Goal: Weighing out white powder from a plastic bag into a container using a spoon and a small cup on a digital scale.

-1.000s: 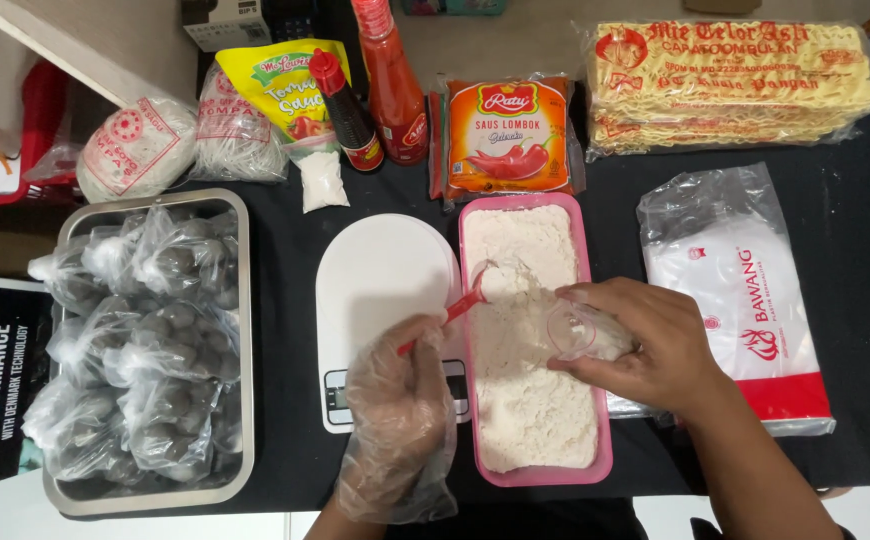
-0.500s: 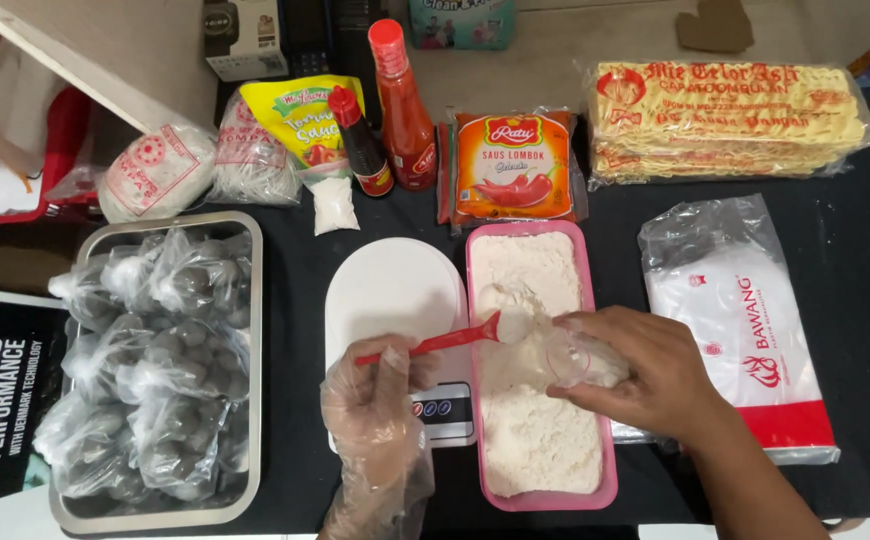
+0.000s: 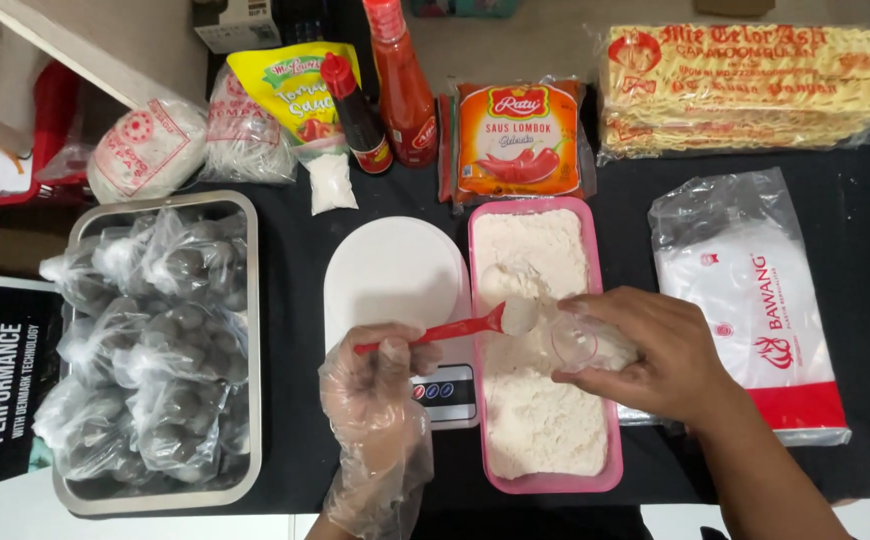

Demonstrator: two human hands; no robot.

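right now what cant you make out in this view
Head view:
- Small clear bag: contents hidden by the right hand around it.
- Scale display: covered by the gloved left hand holding the red spoon.
- Bottle: cap cut off by the top edge.

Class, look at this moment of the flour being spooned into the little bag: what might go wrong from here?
1. The red spoon is heaped with flour just short of the small clear bag; some could fall outside the pink tray onto the scale.
2. The right hand alone holds the limp bag open; its mouth could collapse.
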